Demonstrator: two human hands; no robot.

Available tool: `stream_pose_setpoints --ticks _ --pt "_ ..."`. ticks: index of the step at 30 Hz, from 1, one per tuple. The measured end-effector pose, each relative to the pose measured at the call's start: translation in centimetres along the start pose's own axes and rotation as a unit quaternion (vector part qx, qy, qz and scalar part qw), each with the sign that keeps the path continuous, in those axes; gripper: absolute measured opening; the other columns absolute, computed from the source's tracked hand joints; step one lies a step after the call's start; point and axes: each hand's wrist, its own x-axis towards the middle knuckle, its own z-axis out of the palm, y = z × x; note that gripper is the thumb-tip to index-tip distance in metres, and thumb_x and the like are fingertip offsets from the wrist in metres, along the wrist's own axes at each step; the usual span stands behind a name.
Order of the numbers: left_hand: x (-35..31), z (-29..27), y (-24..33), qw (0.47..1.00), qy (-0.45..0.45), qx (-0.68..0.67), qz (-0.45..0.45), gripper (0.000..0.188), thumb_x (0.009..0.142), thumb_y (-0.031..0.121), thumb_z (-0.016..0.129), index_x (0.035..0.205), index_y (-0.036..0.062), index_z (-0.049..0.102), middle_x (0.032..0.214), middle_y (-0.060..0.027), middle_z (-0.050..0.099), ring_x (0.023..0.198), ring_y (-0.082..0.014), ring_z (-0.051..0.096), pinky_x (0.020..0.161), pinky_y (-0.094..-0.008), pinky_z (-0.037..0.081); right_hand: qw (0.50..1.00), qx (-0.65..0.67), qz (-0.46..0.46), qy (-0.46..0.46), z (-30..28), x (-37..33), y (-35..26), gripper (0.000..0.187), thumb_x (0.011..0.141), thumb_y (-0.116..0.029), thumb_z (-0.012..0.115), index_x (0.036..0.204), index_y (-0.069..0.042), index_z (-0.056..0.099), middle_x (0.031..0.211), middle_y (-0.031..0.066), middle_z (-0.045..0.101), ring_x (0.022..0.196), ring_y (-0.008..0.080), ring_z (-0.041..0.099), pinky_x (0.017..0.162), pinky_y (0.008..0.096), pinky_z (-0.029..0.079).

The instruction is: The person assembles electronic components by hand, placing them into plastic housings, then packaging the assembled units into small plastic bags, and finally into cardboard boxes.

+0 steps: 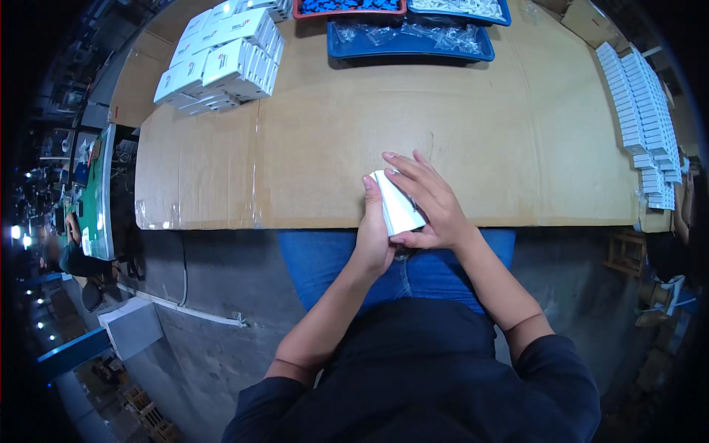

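Note:
A small white box (399, 210) is held between my two hands, tilted, just over the table's near edge. My left hand (374, 229) grips its left side, with the thumb along the edge and the other fingers hidden beneath. My right hand (430, 201) lies over the box's right side, fingers bent across the top and the thumb at its near end. Part of the box's face is covered by the right fingers.
Stacked white boxes (221, 63) stand at the table's (332, 140) far left. At the back are a blue tray (410, 53) with clear plastic bags, a red tray (350, 13) of blue parts and another blue tray (504, 13) of white parts. More boxes (639, 111) line the right edge.

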Motion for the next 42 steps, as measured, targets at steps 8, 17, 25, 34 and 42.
stream_pose_setpoints --ticks 8,17,25,34,42 --pt "0.0 0.6 0.0 1.0 -0.015 0.015 0.016 0.074 0.11 0.065 0.02 0.142 0.0046 0.047 0.127 -0.0139 0.063 0.115 -0.0211 0.068 0.093 -0.0357 0.059 0.986 0.038 -0.112 0.116 0.6 0.3 0.7 0.083 0.084 -0.058 0.076 0.127 0.012 0.065 0.127 0.0321 0.067 0.117 0.0468 0.068 0.101 0.051 0.055" --pt "1.0 0.1 -3.0 0.967 -0.016 0.158 0.198 0.085 0.106 0.07 0.026 0.159 0.0028 0.029 0.149 -0.0147 0.051 0.141 -0.0246 0.05 0.119 -0.04 0.038 0.933 0.272 0.163 0.168 1.9 -1.1 0.1 0.086 0.108 -0.066 0.033 0.144 0.009 0.055 0.147 0.0262 0.057 0.137 0.0382 0.056 0.115 0.0408 0.043" --pt "1.8 -2.9 -1.5 0.98 0.058 0.145 0.122 0.07 0.105 0.022 0.067 0.159 0.0004 0.028 0.133 -0.0131 0.057 0.119 -0.0177 0.058 0.102 -0.0342 0.049 0.922 0.322 0.193 0.098 0.5 -0.8 -1.1 0.069 0.111 -0.051 0.043 0.149 0.005 0.053 0.157 0.0236 0.048 0.147 0.0355 0.045 0.123 0.0428 0.032" --pt "2.7 -2.1 -2.1 0.987 0.103 0.047 0.115 0.061 0.113 0.056 0.028 0.145 0.0065 0.046 0.124 -0.0077 0.062 0.113 -0.0144 0.064 0.094 -0.0334 0.054 0.993 0.094 0.066 0.015 0.6 -1.0 0.0 0.061 0.089 -0.014 0.071 0.146 0.0 0.057 0.147 0.0256 0.058 0.129 0.0377 0.063 0.105 0.043 0.053" --pt "3.1 -2.4 -2.9 0.985 0.119 0.096 0.085 0.056 0.112 0.056 0.038 0.121 0.0041 0.056 0.104 -0.0053 0.063 0.095 -0.0107 0.062 0.081 -0.0287 0.053 0.996 -0.013 0.055 0.072 2.8 -2.6 0.3 0.045 0.099 -0.008 0.06 0.141 0.008 0.059 0.125 0.0272 0.071 0.088 0.0343 0.076 0.075 0.0381 0.061"
